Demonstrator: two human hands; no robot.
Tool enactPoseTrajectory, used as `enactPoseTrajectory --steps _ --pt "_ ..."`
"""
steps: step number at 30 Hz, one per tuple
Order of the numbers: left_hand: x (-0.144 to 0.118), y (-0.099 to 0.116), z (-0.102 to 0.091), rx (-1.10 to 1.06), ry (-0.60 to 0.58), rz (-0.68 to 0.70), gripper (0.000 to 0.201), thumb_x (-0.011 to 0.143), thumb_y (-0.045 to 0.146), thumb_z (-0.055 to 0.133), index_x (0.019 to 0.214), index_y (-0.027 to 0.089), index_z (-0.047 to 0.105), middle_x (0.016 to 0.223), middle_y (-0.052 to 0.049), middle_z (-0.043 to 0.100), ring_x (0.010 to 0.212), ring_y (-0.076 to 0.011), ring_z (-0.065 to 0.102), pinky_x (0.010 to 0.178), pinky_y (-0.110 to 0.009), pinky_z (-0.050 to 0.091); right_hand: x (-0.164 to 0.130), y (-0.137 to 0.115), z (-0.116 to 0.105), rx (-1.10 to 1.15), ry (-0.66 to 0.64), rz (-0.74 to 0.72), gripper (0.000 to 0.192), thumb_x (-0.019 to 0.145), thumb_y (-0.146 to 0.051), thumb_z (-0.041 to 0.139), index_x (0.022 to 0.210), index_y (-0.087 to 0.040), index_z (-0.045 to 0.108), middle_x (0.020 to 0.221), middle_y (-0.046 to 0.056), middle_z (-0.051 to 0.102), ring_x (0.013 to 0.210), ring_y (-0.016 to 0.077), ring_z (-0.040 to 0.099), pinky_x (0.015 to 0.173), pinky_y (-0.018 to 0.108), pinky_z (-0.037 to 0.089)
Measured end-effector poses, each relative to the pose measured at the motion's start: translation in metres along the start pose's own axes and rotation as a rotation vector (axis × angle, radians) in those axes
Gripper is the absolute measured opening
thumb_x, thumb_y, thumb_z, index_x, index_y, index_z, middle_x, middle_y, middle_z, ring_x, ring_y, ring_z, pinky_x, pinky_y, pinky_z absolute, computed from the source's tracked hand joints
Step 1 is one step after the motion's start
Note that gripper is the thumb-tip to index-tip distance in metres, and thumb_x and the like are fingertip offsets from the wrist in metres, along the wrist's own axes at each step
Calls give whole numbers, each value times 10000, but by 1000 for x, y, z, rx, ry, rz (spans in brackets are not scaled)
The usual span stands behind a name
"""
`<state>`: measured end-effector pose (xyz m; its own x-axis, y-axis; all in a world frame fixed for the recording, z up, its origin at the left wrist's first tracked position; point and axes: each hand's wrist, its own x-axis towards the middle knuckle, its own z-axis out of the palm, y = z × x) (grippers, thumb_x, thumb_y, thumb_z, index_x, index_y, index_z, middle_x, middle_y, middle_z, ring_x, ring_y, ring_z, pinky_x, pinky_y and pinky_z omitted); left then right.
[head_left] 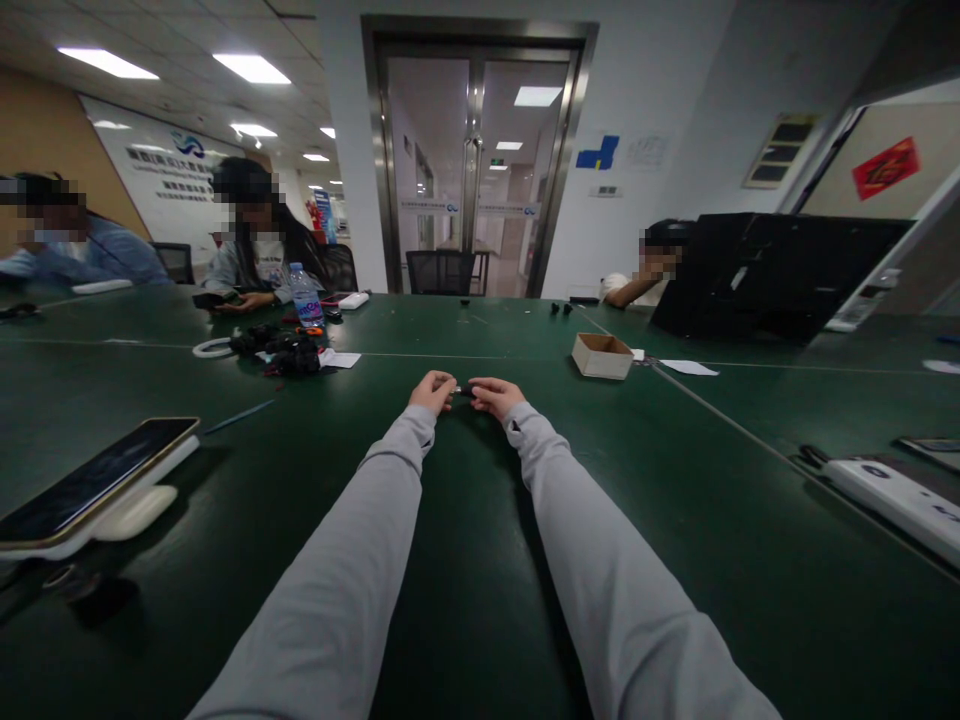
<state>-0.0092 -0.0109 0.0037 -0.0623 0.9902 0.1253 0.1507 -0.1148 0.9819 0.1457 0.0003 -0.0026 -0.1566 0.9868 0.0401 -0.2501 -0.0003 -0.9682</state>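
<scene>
Both my arms in grey sleeves stretch forward over the dark green table (480,560). My left hand (433,391) and my right hand (494,396) meet at the table's middle, fingers curled. Between them they pinch a small dark part (463,390), too small to make out. A small open cardboard box (601,355) stands to the right of my hands, a little farther away.
A phone (97,478) lies on a white stand at the near left. A pile of black parts (285,352), a water bottle (305,295) and white tape ring lie far left. Three people sit around the table. White devices (892,492) lie at the right.
</scene>
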Motion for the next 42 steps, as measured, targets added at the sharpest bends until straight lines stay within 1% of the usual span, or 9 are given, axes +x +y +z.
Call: enactPoseTrajectory --steps 3,7,11,16,19,24,28,31,42 --pt "0 -1 1 58 -25 -43 279 793 411 479 831 143 544 604 -18 564 459 -70 510 423 -161 421 0 0 0 -9 -8 -2 200 632 -61 687 817 -133 656 617 3 634 496 75 590 466 157 509" --pt "1 -2 1 42 -8 33 230 700 302 621 869 163 549 725 -20 601 543 -80 552 460 -165 451 0 1 0 -4 -14 -9 211 622 -63 692 819 -130 657 630 8 636 497 74 586 472 160 507" --pt "2 -2 1 48 -15 -58 278 790 392 480 865 136 558 620 -33 580 438 -83 512 400 -179 417 1 1 -1 -4 -20 -16 221 613 -77 706 821 -131 654 621 3 629 496 74 588 467 157 504" --pt "2 -1 2 38 20 -17 305 710 284 595 990 180 533 710 -10 596 515 -72 529 450 -166 438 2 2 -2 -4 -11 -16 236 608 -76 707 831 -137 656 630 -2 625 496 74 586 473 166 502" --pt "1 0 3 74 14 -58 298 775 358 502 1006 171 527 618 -1 568 435 -67 475 401 -165 399 1 2 -2 -9 -20 -16 232 614 -71 701 832 -138 657 644 3 633 504 76 590 484 171 505" --pt "1 -2 2 112 -15 49 280 709 271 586 977 191 561 787 -25 593 530 -71 503 409 -146 401 1 0 -1 -8 -10 -7 217 627 -60 687 827 -137 657 597 -4 622 494 79 588 475 166 500" --pt "2 -3 1 110 -25 20 260 790 339 471 967 173 565 665 -15 570 443 -61 440 379 -151 372 0 0 -1 2 -21 -14 215 624 -62 690 823 -134 651 593 -5 623 490 79 590 470 163 501" --pt "1 -3 1 125 -42 57 267 722 270 568 975 186 572 761 -23 594 519 -71 489 407 -148 393 0 0 0 9 -24 -15 217 622 -65 692 822 -135 649 595 -7 626 489 77 590 467 159 500" --pt "1 -3 1 108 -80 47 259 754 270 524 989 168 564 710 -18 575 501 -64 471 405 -144 373 1 2 -2 11 -47 -22 236 604 -81 706 825 -140 646 598 -12 628 488 77 593 469 159 498"
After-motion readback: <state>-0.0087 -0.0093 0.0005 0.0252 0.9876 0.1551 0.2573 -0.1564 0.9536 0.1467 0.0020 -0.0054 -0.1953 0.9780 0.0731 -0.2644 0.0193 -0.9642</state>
